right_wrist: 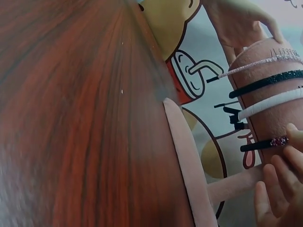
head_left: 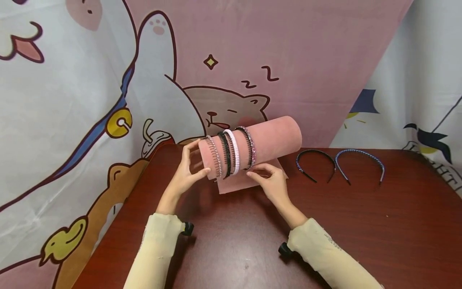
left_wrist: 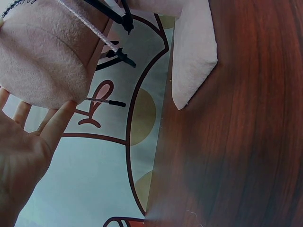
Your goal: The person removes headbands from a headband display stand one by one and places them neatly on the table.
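Observation:
A pink velvet cylinder stand (head_left: 274, 136) lies on its pink base (head_left: 236, 184) on a dark red table (head_left: 234, 237). Four headbands ride on it: a toothed one (head_left: 215, 159), a black glitter one (head_left: 226, 154), a white one (head_left: 235, 150) and a dark rhinestone one (head_left: 250, 147). My left hand (head_left: 195, 160) rests with straight fingers against the cylinder's left end (left_wrist: 42, 61), thumb under its front. My right hand (head_left: 258, 171) pinches the lower tip of the rhinestone headband (right_wrist: 272, 142) at the cylinder's front.
Two loose headbands lie on the table to the right of the stand, a dark one (head_left: 315, 162) and a blue one (head_left: 361, 157). A cartoon-print cloth (head_left: 90, 100) hangs behind and along the table's left edge.

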Demonstrator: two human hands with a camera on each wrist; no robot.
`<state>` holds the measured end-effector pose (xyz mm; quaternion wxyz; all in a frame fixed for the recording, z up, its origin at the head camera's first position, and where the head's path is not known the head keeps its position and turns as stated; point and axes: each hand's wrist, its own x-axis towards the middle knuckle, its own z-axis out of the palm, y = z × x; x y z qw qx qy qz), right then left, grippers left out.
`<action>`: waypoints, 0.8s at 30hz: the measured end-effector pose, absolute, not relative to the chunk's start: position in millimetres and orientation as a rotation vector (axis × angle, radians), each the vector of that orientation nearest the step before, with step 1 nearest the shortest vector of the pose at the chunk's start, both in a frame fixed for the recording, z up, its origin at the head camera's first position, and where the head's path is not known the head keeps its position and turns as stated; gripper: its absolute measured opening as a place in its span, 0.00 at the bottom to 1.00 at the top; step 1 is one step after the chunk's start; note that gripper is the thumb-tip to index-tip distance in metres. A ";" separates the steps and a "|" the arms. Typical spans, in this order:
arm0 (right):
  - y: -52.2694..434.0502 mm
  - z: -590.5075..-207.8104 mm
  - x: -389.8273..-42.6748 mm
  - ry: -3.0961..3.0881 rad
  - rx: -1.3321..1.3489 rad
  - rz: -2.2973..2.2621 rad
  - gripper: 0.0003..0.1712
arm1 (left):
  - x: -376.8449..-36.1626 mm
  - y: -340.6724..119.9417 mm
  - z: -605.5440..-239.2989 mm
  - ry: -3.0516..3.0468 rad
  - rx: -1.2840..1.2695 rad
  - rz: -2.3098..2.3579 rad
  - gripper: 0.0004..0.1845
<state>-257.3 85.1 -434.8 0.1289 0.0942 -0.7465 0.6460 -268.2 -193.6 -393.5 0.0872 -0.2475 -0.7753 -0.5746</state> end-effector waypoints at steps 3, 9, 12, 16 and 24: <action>82.0 -434.2 -255.8 -2.146 0.233 1.883 0.12 | -267.8 -192.4 -393.3 -2.304 -0.743 -1.716 0.47; 75.0 -417.9 -242.0 -2.131 0.188 1.886 0.10 | -267.6 -192.0 -394.2 -2.295 -0.750 -1.723 0.47; 71.0 -418.2 -240.2 -2.095 0.169 1.913 0.10 | -267.9 -192.6 -394.5 -2.287 -0.751 -1.726 0.47; 66.4 -424.2 -244.5 -2.030 0.139 1.941 0.10 | -268.3 -192.4 -394.0 -2.282 -0.753 -1.726 0.47; 66.3 -437.9 -250.0 -1.986 0.149 1.981 0.08 | -267.5 -192.8 -392.7 -2.279 -0.758 -1.738 0.47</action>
